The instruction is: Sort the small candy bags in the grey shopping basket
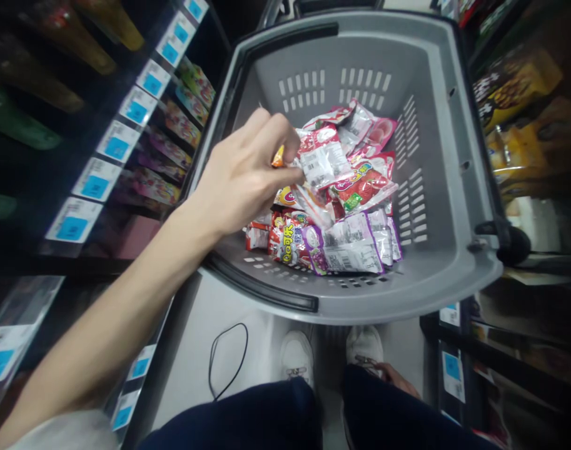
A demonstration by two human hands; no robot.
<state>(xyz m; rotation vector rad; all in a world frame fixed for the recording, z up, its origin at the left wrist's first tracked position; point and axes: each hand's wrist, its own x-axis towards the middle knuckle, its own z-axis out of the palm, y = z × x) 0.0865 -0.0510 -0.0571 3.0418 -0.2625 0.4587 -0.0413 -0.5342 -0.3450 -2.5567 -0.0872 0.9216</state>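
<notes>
My left hand (245, 175) reaches into a grey plastic shopping basket (435, 125) and pinches a red and white candy packet (323, 159) at its left edge; a bit of orange wrapper shows by the fingertips. The packet lies on top of a pile of several snack packets (346, 231), red, pink and purple, on the basket floor. My right hand (400, 380) rests low beside my right leg, mostly hidden, so its fingers are hard to read.
Shelves with blue and white price tags (116, 140) and bagged snacks (182, 125) line the left. More shelves with yellow packages (524, 81) stand on the right. My white shoes (297, 356) and a black cable (229, 359) are on the pale floor below the basket.
</notes>
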